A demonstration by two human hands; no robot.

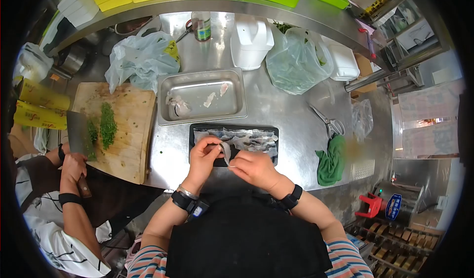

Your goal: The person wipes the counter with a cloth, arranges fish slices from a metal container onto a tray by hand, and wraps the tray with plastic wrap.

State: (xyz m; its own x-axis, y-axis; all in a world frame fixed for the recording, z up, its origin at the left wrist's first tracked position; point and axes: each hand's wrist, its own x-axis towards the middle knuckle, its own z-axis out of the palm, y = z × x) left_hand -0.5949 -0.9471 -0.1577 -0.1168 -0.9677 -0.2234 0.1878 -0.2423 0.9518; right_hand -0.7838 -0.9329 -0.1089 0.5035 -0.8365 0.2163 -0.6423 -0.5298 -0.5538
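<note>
Wearing black apron, nearest camera. Pinching curved pale strip over black tray: far end in pressed-together fingers of left hand, near end likewise in right hand. Pointing long axis away from body.

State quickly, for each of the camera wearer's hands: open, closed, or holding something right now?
Left hand: closed, pinching the upper part of a pale strip.
Right hand: closed, pinching the same strip's lower end.
</note>
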